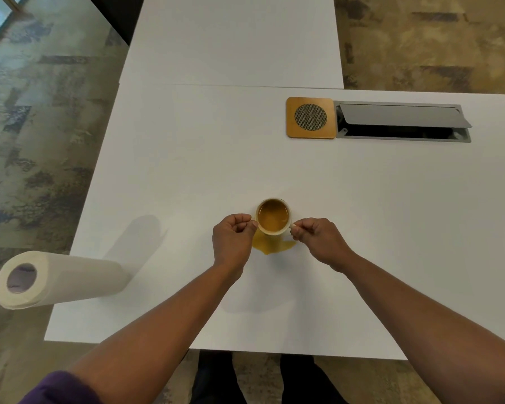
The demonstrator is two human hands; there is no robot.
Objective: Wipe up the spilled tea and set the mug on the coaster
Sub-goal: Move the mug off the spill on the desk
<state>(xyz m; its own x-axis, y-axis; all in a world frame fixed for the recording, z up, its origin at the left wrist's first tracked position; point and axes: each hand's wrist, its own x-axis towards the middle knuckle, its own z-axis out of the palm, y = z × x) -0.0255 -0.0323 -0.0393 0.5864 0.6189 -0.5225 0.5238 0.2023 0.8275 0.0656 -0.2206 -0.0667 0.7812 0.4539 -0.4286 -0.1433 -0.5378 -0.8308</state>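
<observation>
**Mug in both hands, tea pooled on the desk**

You have one mug (273, 216) in front of you, upright on the white desk (187, 170), and it is nearly full of amber tea. It is the only container in view with anything in it. Just on your side of the mug, touching its base, lies one puddle of spilled tea (274, 245), a single irregular patch between your two hands.

Your left hand (233, 239) is curled into a loose fist, thumb and forefinger pressed together against the mug's left side. Your right hand (318, 239) is likewise curled, its grip pinching the mug's handle on the right side; the handle itself is mostly hidden under your fingers. Both forearms are bare, and a purple sleeve (59, 387) shows at your left elbow.

One coaster (310, 117) sits well apart from the mug, further back and to the right: a square wooden piece with a round mesh centre, nothing on it. It lies just beside one grey cable hatch (403, 121) set into the desk, its lid tilted open.

One paper towel roll (56, 278) stands at the left edge of the desk, well apart from the spill.
</observation>
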